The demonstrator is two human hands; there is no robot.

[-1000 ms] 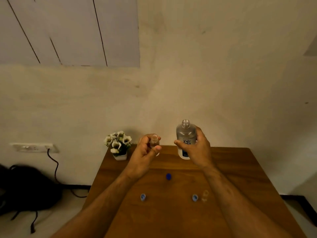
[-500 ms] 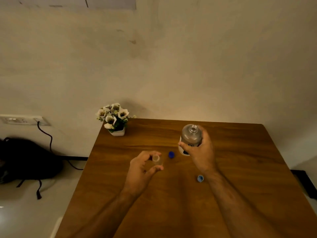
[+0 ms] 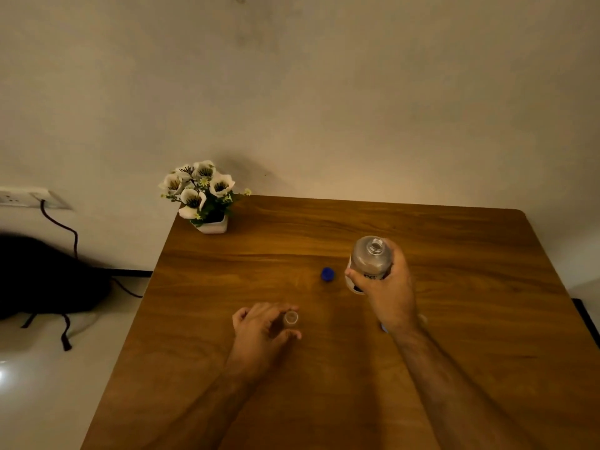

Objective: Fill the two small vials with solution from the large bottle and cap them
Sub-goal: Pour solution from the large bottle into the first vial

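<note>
My right hand [image 3: 388,289] grips the large clear bottle [image 3: 370,258], which is uncapped and stands upright on or just above the wooden table [image 3: 227,368]. Its dark blue cap [image 3: 328,274] lies on the table just left of the bottle. My left hand [image 3: 261,329] holds a small open vial [image 3: 290,318] upright between fingers and thumb, low over the table's middle. A sliver of a small blue cap [image 3: 384,328] shows beside my right wrist. The second vial is hidden.
A white pot of white flowers [image 3: 203,196] stands at the table's far left corner. On the floor to the left lies a black bag [image 3: 42,277], with a cable running up to a wall socket [image 3: 19,198]. The wall is close behind the table.
My head has tilted down, so the table fills more of the view. My left hand brought the vial down from chest height towards the table. The bottle stayed in my right hand.
</note>
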